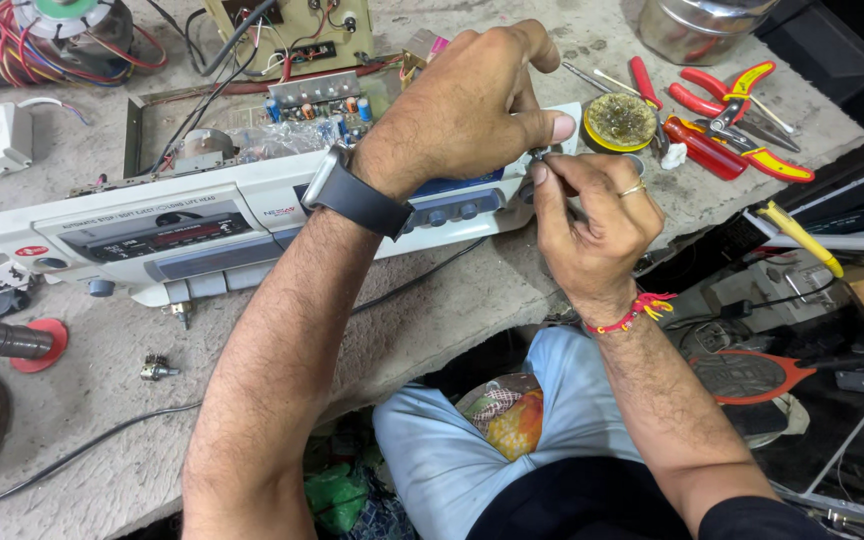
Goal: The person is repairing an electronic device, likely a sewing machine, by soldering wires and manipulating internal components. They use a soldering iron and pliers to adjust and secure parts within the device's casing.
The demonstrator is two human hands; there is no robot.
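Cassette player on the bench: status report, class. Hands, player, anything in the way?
Left hand and right hand pinch a small part at cassette player right end. Pliers lie beside, apart.

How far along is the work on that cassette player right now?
Done: the cassette player has its cover off, circuit boards exposed. In hand: left hand and right hand pinch a small part together at its right end. Left: boards uncovered, a loose knob part on the bench.

A rough grey concrete workbench [512,290] sits under even light, dark cluttered floor [852,400] beside it.
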